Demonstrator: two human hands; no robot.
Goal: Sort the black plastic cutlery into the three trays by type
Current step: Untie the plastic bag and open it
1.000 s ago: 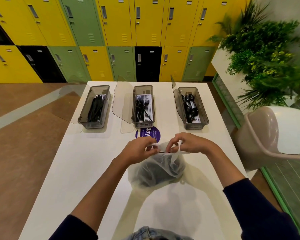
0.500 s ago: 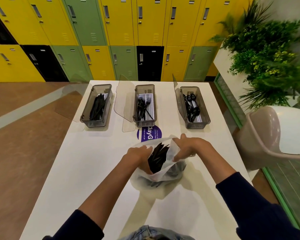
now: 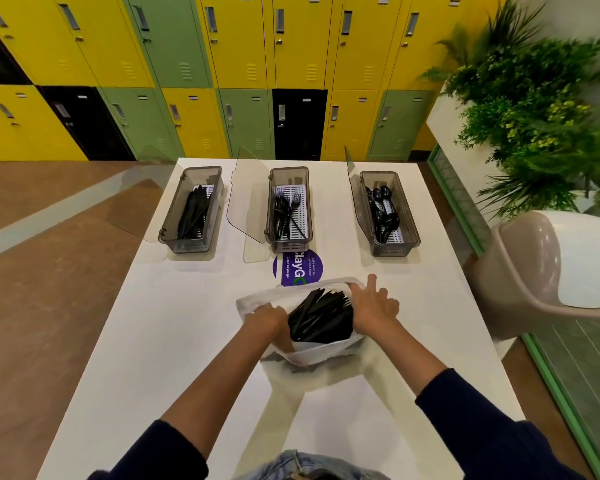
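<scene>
Cutlery (image 3: 321, 317): in bag (image 3: 312, 355), between both | left grip (image 3: 267, 318): clamped on bag | right grip (image 3: 374, 306): on rim, closure unclear

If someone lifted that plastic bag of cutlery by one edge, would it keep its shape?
Probably not: the plastic bag looks thin and floppy, its rim crumpling where the left hand and right hand hold it open. The black cutlery pile inside would likely shift and sag it, and might spill from the wide mouth.
</scene>
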